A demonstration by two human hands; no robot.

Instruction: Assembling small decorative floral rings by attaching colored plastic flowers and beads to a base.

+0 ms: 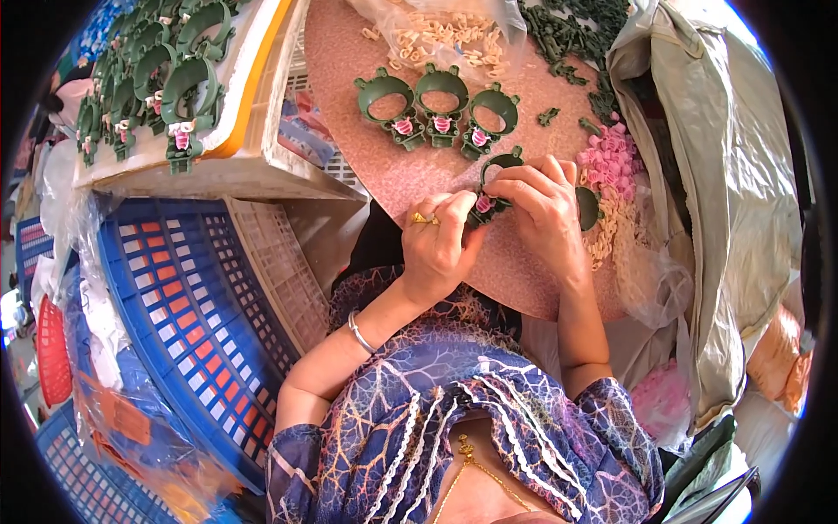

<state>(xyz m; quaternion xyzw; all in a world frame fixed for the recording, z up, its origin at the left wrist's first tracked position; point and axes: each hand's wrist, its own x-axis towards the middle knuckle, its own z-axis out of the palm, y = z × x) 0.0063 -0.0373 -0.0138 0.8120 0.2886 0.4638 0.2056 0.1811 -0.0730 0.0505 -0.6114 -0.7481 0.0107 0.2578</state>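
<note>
My left hand [436,243], wearing a gold ring, closes its fingers on the lower end of a green ring-shaped plastic toy part [504,161] with a small pink piece [484,203] on its front. From the other side, the bent fingers of my right hand [543,208] grip the same part, partly hiding it. Beyond my hands, three similar green parts [443,80] lie in a row on the pinkish round table [349,52], each with a pink piece. Beside my right wrist lies another green rounded piece [588,208].
Small pink pieces [611,162] and beige pieces [602,236] are heaped at the table's right. More beige pieces [458,39] and dark green pieces [567,35] lie at the back. At left, a white box [253,87] bears many green parts above a blue basket [140,288]. Grey sacking [733,175] hangs at right.
</note>
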